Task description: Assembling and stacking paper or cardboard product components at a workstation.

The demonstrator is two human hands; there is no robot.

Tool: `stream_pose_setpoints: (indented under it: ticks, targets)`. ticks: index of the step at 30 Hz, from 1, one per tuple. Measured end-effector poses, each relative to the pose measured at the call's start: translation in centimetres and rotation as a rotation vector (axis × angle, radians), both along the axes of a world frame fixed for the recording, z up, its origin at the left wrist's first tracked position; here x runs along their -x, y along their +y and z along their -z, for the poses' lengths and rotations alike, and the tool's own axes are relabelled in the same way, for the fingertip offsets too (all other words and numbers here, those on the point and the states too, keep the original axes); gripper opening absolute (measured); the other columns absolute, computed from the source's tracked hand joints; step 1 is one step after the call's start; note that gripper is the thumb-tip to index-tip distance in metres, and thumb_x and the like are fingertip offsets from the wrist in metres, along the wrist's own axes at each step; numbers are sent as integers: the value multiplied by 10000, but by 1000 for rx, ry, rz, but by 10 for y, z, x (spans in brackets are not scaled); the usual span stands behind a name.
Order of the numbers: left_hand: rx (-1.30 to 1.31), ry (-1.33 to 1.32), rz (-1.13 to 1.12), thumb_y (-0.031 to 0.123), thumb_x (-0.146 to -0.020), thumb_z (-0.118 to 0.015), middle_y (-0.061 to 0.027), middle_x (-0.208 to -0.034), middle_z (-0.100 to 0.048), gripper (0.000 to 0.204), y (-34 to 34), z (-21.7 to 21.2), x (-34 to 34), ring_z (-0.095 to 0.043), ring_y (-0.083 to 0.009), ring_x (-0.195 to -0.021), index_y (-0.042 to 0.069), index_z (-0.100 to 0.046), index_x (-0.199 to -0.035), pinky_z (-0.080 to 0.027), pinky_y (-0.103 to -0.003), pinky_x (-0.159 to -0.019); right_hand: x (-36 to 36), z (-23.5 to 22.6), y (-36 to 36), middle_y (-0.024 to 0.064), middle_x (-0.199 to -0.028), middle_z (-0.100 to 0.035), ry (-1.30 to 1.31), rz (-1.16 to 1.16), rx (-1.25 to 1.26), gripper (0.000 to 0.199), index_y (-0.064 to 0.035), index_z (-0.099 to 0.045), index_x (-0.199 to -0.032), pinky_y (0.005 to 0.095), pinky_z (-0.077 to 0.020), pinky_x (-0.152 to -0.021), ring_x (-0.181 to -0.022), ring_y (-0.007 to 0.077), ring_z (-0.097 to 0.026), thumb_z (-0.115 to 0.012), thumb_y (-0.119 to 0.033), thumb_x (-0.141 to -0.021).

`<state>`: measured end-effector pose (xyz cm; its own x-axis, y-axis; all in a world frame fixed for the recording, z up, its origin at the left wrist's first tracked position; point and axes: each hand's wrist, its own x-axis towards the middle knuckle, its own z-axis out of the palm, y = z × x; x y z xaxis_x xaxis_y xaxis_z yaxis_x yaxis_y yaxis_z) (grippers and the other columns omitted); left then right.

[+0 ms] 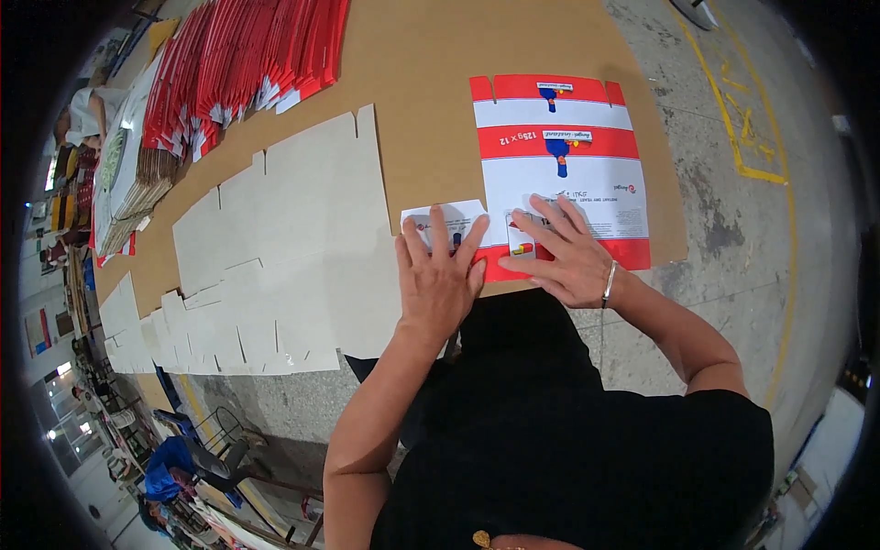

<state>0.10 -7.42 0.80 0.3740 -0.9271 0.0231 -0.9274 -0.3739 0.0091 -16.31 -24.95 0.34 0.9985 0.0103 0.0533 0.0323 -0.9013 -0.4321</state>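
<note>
A red and white printed carton blank (587, 197) lies flat on the brown cardboard-topped table, near its front edge. Spread on the blank's lower part is my right hand (570, 255), fingers extended and pressing down, with a bracelet at the wrist. My left hand (437, 280) rests with fingers apart on a smaller white printed flap (423, 218) beside the blank's left edge; whether the two join is hidden under the fingers. Left of my left hand, plain grey-white die-cut cardboard sheets (293, 238) lie overlapping, slotted along their edges.
A row of folded red and white cartons (252, 60) stands at the table's far left. Next to it is a stack of flat cartons (137, 183). A person (92, 115) is beyond that stack. Concrete floor with yellow lines (761, 172) borders the table's right. A chair (215, 458) stands lower left.
</note>
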Motion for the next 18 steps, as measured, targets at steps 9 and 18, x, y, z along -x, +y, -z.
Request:
stream_pose_setpoints:
  ticks: [9,18]
  targets:
    - [-11,-135,-136,388,-910,-582,-228,-1402,-373,568,-18,9,9,-424,-537,-1146,299,-416,-1445,-402,-611,-927,-4,8,-12,133,-1526,-337,0,-5,77,469,-257,-575,-1308,599,-134,-1150,-1430,390,-231,-643,-255,-845]
    - [329,475,170,291,-880,-648,-199,-1533,-255,526,-1,-7,25,-219,-463,-1405,211,-507,-1381,-221,-607,-1116,-34,49,-238,141,-1236,-625,-380,772,-260,500,-89,-509,-1368,362,-486,-940,-1083,303,-613,-621,-125,-883]
